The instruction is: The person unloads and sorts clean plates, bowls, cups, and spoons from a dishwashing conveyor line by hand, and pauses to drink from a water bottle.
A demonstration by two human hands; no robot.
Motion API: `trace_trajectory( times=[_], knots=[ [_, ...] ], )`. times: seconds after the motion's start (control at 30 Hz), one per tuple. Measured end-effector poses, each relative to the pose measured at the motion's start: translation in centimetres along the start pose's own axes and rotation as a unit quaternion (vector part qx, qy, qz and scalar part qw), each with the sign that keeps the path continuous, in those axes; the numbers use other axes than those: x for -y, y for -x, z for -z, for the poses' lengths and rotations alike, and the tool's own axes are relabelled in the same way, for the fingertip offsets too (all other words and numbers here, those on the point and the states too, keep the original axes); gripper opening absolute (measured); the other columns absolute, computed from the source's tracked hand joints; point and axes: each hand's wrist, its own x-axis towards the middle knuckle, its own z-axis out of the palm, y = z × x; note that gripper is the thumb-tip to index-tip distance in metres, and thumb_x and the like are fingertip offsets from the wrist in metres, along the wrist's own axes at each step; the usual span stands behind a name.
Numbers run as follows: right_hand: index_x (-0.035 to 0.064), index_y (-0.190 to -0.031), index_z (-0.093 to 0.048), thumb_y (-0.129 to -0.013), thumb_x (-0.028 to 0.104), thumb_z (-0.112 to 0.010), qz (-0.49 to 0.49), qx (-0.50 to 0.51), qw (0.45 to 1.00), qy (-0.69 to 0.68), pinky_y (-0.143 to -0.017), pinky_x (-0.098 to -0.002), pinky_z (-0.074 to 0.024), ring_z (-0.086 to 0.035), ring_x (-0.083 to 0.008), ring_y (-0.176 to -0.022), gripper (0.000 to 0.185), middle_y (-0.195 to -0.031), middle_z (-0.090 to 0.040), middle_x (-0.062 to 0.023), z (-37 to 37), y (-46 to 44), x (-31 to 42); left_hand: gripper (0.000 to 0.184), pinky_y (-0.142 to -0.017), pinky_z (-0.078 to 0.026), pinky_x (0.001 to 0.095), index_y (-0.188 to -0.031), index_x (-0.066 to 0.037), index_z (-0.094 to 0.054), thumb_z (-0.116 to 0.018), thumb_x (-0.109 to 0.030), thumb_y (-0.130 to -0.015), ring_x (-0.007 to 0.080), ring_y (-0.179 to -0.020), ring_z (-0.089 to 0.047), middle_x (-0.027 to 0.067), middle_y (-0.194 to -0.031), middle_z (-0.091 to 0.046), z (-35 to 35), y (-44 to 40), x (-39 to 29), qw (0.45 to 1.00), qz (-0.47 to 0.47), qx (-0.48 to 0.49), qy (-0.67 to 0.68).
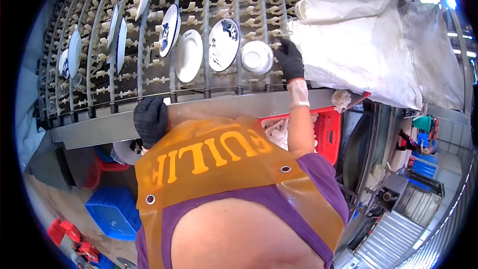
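Note:
My left hand (151, 118), in a black glove, rests at the front metal edge (209, 107) of a conveyor, its fingers curled over the edge. My right hand (290, 61), also black-gloved, reaches over the conveyor with fingers apart, right beside a white bowl (257, 57). Whether its fingertips touch the bowl cannot be made out. A clear glass (290, 25) stands just beyond that hand. Left of the bowl, a blue-patterned plate (224, 45), a plain white plate (189, 56) and another patterned plate (170, 30) lean in the conveyor's pegs (219, 7).
More dishes (74, 52) stand on the left of the conveyor. A white plastic curtain (356, 45) hangs at its right end. Below the edge are a red crate (327, 134) with white items and a blue bin (113, 213). Another person (423, 144) is far right.

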Motion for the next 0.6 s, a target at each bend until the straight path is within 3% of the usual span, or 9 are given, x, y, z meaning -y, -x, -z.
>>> trace_trajectory(
  times=[0.07, 0.13, 0.23, 0.27, 0.33, 0.4, 0.47, 0.53, 0.6],
  knots=[
    [0.0080, -0.125, -0.047, -0.069, 0.024, -0.072, 0.102, -0.191, 0.958, 0.187, -0.088, -0.0415, -0.0444, -0.056, -0.0356, -0.099, 0.063, -0.112, -0.056, -0.0198, -1.4, -4.1, -3.3, 0.018, -0.074, -0.046, 0.0420, -0.089, -0.004, -0.065, -0.064, -0.009, -0.072, 0.0328, -0.080, -0.058, 0.0134, -0.087, -0.062, -0.2, -0.1, -0.2, 1.000, 0.003, -0.006, -0.006],
    [0.0085, -0.126, -0.047, -0.069, 0.029, -0.073, 0.167, -0.259, 0.924, 0.227, -0.089, -0.0430, -0.0439, -0.056, -0.0373, -0.101, 0.066, -0.113, -0.056, -0.0216, -1.3, -7.3, -3.4, 0.017, -0.073, -0.046, 0.0418, -0.088, -0.004, -0.065, -0.064, -0.008, -0.071, 0.0324, -0.080, -0.058, 0.0134, -0.085, -0.062, -0.3, -0.2, -0.6, 1.000, -0.005, -0.021, 0.019],
    [0.0089, -0.130, -0.043, -0.068, 0.038, -0.072, -0.009, -0.137, 0.954, 0.268, -0.090, -0.0430, -0.0433, -0.054, -0.0376, -0.106, 0.075, -0.115, -0.055, -0.0229, -1.0, -10.6, -1.9, 0.018, -0.073, -0.047, 0.0412, -0.087, -0.004, -0.066, -0.064, -0.007, -0.070, 0.0319, -0.081, -0.058, 0.0133, -0.087, -0.061, -0.1, 0.0, -1.3, 0.999, 0.010, -0.015, 0.031],
    [0.0089, -0.130, -0.043, -0.068, 0.038, -0.072, 0.000, -0.139, 0.954, 0.266, -0.090, -0.0430, -0.0433, -0.054, -0.0376, -0.106, 0.075, -0.115, -0.055, -0.0229, -0.6, -11.3, -1.2, 0.018, -0.073, -0.047, 0.0410, -0.087, -0.005, -0.066, -0.064, -0.006, -0.070, 0.0318, -0.081, -0.058, 0.0132, -0.087, -0.061, -0.1, 0.0, -1.5, 0.999, 0.019, -0.007, 0.046],
    [0.0105, -0.131, -0.044, -0.068, 0.037, -0.072, 0.135, -0.066, 0.959, 0.242, -0.091, -0.0419, -0.0434, -0.054, -0.0351, -0.107, 0.073, -0.116, -0.056, -0.0206, 0.5, -11.9, 0.3, 0.018, -0.073, -0.047, 0.0418, -0.088, -0.004, -0.065, -0.065, -0.005, -0.070, 0.0321, -0.081, -0.058, 0.0126, -0.087, -0.061, -0.4, 0.4, -1.0, 0.998, -0.007, -0.020, 0.056],
    [0.0144, -0.127, -0.049, -0.069, 0.038, -0.069, 0.136, 0.012, 0.945, 0.296, -0.092, -0.0401, -0.0430, -0.054, -0.0324, -0.108, 0.065, -0.117, -0.057, -0.0173, -0.1, -10.4, 4.5, 0.019, -0.072, -0.046, 0.0426, -0.088, -0.003, -0.064, -0.065, -0.005, -0.070, 0.0325, -0.080, -0.058, 0.0124, -0.086, -0.061, -0.9, 0.9, -0.9, 0.994, -0.070, -0.088, 0.013],
    [0.0144, -0.125, -0.051, -0.071, 0.037, -0.069, 0.224, 0.052, 0.929, 0.291, -0.092, -0.0408, -0.0426, -0.054, -0.0341, -0.107, 0.061, -0.116, -0.057, -0.0207, -1.9, -10.7, 4.6, 0.020, -0.072, -0.046, 0.0432, -0.088, -0.002, -0.063, -0.066, -0.006, -0.069, 0.0326, -0.080, -0.057, 0.0127, -0.085, -0.060, -1.4, 1.1, -1.2, 0.993, -0.072, -0.093, 0.015],
    [0.0135, -0.121, -0.054, -0.072, 0.042, -0.066, 0.189, 0.062, 0.936, 0.289, -0.092, -0.0431, -0.0424, -0.053, -0.0336, -0.109, 0.057, -0.118, -0.055, -0.0177, -3.0, -12.2, 6.5, 0.021, -0.072, -0.046, 0.0431, -0.088, -0.002, -0.062, -0.066, -0.006, -0.069, 0.0325, -0.080, -0.057, 0.0134, -0.085, -0.060, -1.9, 1.3, -1.0, 0.995, -0.059, -0.073, 0.031],
    [0.0112, -0.121, -0.054, -0.076, 0.039, -0.065, 0.245, -0.097, 0.929, 0.259, -0.095, -0.0438, -0.0392, -0.050, -0.0363, -0.110, 0.054, -0.115, -0.055, -0.0217, -4.2, -15.4, 6.9, 0.020, -0.071, -0.046, 0.0427, -0.089, -0.003, -0.062, -0.066, -0.006, -0.069, 0.0317, -0.080, -0.057, 0.0125, -0.085, -0.060, -2.1, 1.4, -1.1, 0.994, -0.073, -0.075, 0.021]
  ],
)
